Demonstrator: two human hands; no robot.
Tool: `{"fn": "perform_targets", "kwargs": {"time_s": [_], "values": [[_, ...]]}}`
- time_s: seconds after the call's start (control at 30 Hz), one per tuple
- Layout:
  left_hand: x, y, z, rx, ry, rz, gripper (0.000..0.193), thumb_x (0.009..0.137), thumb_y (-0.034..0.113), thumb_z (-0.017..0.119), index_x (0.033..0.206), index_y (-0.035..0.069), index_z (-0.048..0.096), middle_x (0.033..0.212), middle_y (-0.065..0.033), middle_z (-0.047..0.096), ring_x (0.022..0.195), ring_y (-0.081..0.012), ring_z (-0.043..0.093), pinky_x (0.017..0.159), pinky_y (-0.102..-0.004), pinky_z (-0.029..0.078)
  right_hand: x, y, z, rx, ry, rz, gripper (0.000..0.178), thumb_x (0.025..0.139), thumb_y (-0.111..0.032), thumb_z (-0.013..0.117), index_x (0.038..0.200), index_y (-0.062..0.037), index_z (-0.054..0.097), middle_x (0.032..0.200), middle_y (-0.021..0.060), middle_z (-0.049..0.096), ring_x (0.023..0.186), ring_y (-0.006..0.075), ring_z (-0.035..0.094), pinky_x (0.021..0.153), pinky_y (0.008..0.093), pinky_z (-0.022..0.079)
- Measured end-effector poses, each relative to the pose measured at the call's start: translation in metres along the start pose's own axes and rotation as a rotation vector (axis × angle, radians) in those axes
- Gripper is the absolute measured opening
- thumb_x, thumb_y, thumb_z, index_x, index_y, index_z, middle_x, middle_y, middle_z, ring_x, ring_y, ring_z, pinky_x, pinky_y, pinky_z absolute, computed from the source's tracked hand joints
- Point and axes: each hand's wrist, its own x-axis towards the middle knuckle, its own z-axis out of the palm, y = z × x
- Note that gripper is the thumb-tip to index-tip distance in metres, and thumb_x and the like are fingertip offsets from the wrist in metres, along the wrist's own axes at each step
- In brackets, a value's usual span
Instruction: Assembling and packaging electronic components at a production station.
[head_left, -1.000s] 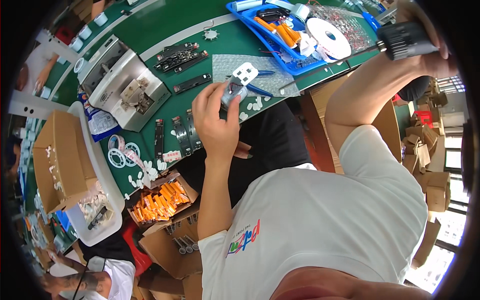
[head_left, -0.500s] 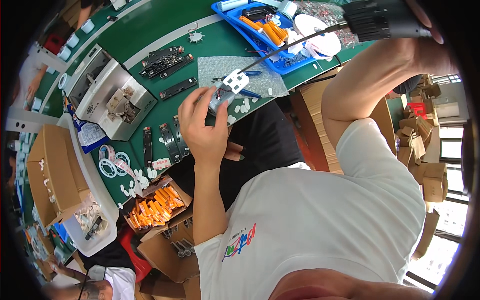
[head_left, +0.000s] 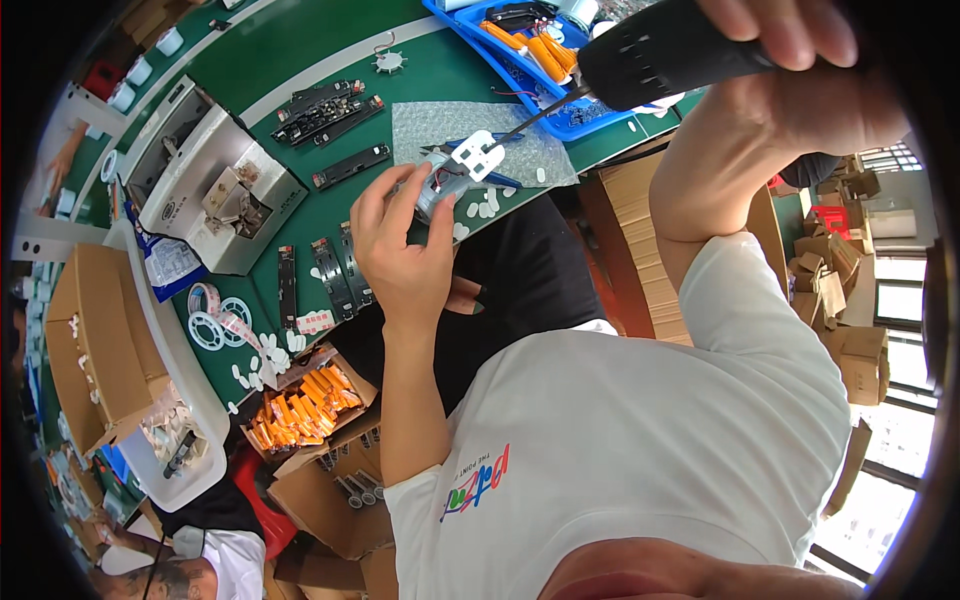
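Note:
My left hand (head_left: 400, 240) grips a small grey housing (head_left: 440, 194) with thin wires between thumb and fingers, above the near edge of the bench. A white plastic piece with square openings (head_left: 478, 156) sits at its far end. In my right hand (head_left: 800, 60), at the upper right, is a black electric screwdriver (head_left: 670, 58), tilted down to the left. Its thin shaft ends at the white piece; whether the tip touches a screw cannot be made out. Under the work lie bubble wrap (head_left: 540, 165) and blue-handled pliers (head_left: 500, 180), partly hidden.
A blue tray (head_left: 590, 125) holds orange-wrapped parts. Black strips (head_left: 350, 168) and a metal machine (head_left: 215, 190) stand left on the green bench. Nearer are tape rolls (head_left: 207, 330), white pads (head_left: 272, 355), a carton of orange parts (head_left: 310, 405) and a white bin (head_left: 215, 450).
The screwdriver and my right hand have come lower and to the left, further into view. My left hand still holds the housing, nearly in place.

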Motion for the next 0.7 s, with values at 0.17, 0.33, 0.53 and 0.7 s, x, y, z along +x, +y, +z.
{"fn": "perform_targets", "kwargs": {"time_s": [0.17,0.33,0.53,0.7], "values": [[0.0,-0.003,0.0,-0.006,-0.001,0.006,0.037,0.083,0.005,0.082,0.12,0.006,0.08,0.125,-0.0069,0.071,0.109,-0.0259,0.064,0.093,-0.0365,0.052,-0.011,0.023,0.026,0.064,0.061,0.076,0.031,0.112,-0.03,0.053,0.131,-0.0066,0.051,0.077,0.0036,0.06,0.057,0.0161,0.056,0.062,0.0355,0.057],[0.0,-0.003,-0.001,-0.014,-0.005,-0.005,0.037,0.083,0.005,0.082,0.12,0.006,0.08,0.125,-0.0071,0.071,0.109,-0.0258,0.064,0.092,-0.0362,0.052,-0.016,0.03,0.034,0.075,0.096,0.097,0.03,0.112,-0.031,0.053,0.131,-0.0072,0.052,0.075,0.0036,0.06,0.056,0.0161,0.056,0.06,0.0353,0.056],[0.001,-0.002,0.0,-0.018,-0.002,-0.01,0.036,0.083,0.005,0.082,0.119,0.006,0.08,0.125,-0.0071,0.071,0.108,-0.0256,0.064,0.091,-0.036,0.053,-0.015,0.041,0.042,0.065,0.142,0.098,0.029,0.112,-0.031,0.053,0.129,-0.0075,0.052,0.074,0.0033,0.059,0.054,0.0157,0.055,0.058,0.0345,0.055],[0.003,0.002,-0.002,-0.017,-0.004,-0.041,0.031,0.086,0.008,0.083,0.116,0.001,0.079,0.124,-0.0067,0.074,0.108,-0.0238,0.067,0.097,-0.0349,0.05,-0.017,0.04,0.04,0.073,0.176,0.1,0.028,0.112,-0.031,0.054,0.127,-0.0078,0.053,0.072,0.0031,0.059,0.052,0.0154,0.054,0.056,0.0338,0.054]]}}
